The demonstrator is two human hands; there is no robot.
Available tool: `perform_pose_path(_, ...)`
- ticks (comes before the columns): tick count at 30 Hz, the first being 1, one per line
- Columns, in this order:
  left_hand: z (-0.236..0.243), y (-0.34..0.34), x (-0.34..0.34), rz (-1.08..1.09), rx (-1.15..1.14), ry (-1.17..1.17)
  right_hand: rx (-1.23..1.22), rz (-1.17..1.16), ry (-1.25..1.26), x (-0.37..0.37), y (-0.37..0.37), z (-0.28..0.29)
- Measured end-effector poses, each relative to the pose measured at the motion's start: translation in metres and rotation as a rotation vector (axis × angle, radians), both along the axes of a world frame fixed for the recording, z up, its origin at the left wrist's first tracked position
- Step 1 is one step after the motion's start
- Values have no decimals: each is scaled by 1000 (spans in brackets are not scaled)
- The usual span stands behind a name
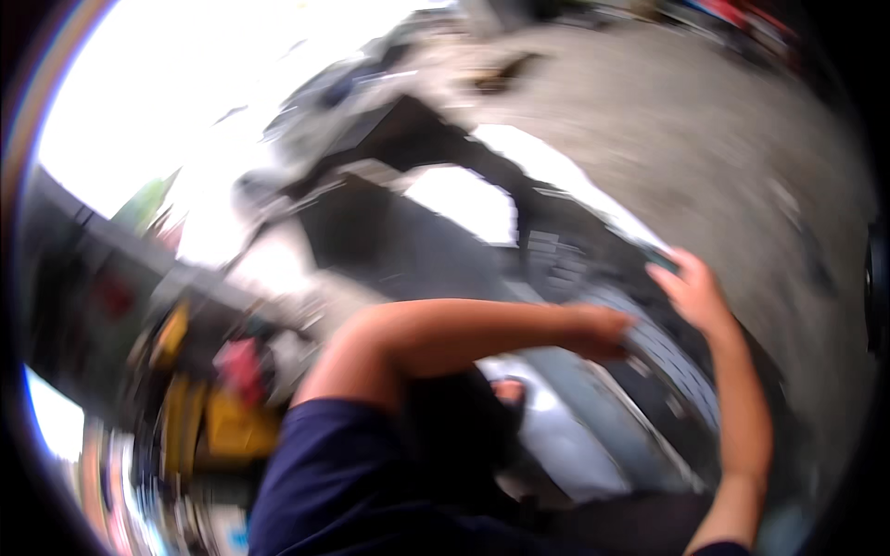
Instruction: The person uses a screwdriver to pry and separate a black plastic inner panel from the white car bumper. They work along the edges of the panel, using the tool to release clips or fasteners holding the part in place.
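Note:
Motion blurs the whole head view. My left hand (603, 331) reaches across to the right, its curled fingers at the upper part of a grey slotted strip (672, 366); the blur hides what it grips. My right hand (691, 292), higher and farther right, has its fingers curled at the outer edge of a large dark grey angular panel (389, 241), by a small dark greenish item that I cannot make out. The panel has white parts and openings. Below my hands lie pale grey-blue sheet surfaces (565, 417).
Yellow objects (236, 422) and a pink item (239, 371) stand at the lower left. Concrete floor (732, 120) extends at the upper right, with red objects (723, 14) at its far edge. The upper left is glaring white. My foot (508, 394) shows below my left arm.

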State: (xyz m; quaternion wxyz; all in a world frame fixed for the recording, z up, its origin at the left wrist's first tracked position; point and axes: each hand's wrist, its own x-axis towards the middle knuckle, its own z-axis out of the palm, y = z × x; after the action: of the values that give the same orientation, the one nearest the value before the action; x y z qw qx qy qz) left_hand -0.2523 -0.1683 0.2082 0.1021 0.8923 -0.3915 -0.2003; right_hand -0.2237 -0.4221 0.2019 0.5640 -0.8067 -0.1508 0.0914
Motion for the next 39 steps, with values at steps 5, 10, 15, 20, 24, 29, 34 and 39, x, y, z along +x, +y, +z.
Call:
perform_pose_path(5, -69, 0, 50, -403, 418, -62, -265, -242, -53, -85, -53, 119)
perform_pose_path(10, -84, -7, 76, -422, 364, 4, -257, -523, 108, -154, -80, 121)
perform_pose_path(15, -125, 4, 52, -294, 240, -91, -312, -628, 186, -181, -90, 109)
perform_pose_path(20, -136, 15, 30, -201, 83, -106, -336, -581, 147, -181, -101, 108)
perform_pose_path(24, -142, 32, 27, -404, 176, -256, -441, -590, 266, -175, -110, 158)
perform_pose_path(29, -133, 6, 27, -136, 247, -67, -696, -578, 179, -187, -102, 218)
perform_pose_path(34, -127, -24, 45, -208, 343, 116, -803, -458, 117, -201, -119, 194)
perform_pose_path(39, -129, -36, 52, -241, 424, 105, -1012, -588, 256, -190, -138, 156)
